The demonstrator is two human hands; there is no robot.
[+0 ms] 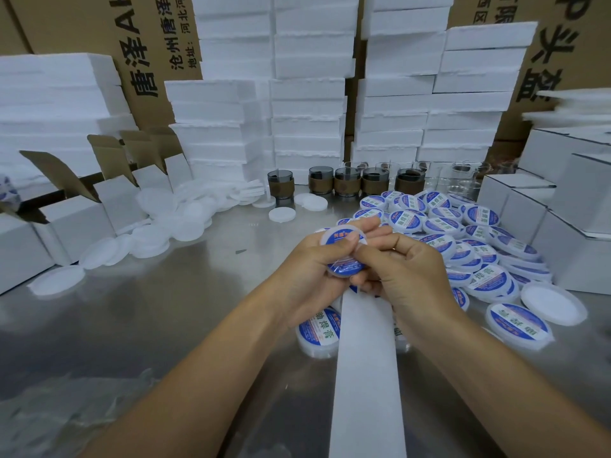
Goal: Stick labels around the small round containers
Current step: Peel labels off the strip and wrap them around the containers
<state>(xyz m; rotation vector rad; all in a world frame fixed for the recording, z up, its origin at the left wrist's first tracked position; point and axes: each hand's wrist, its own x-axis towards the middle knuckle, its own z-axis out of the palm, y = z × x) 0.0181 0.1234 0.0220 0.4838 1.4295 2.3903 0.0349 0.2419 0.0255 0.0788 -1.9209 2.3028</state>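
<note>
While the left hand grips a small round container above the middle of the worktop, its thumb lies across the white and blue face and its fingers curl round behind the far rim. The right hand meets it from the right, thumb and forefinger pressed together and pinching at the container's right side; whether a label sits between them I cannot tell. Its other fingers are curled below. A white backing strip runs from the near edge up to the hands, its top end hidden between them.

Just under the left wrist a labelled container lies flat on the worktop, touching the strip's left edge. To the right and farther off spreads a pile of labelled containers, blue and white, many overlapping. Near its near-right end lie another labelled container and, just beside it, an unlabelled white one.

On the left, white foam discs are scattered in front of open white boxes. More white boxes are stacked at the right. Along the far side stand glass cups with brown sleeves, and behind them stacks of white foam blocks against brown printed cartons
</note>
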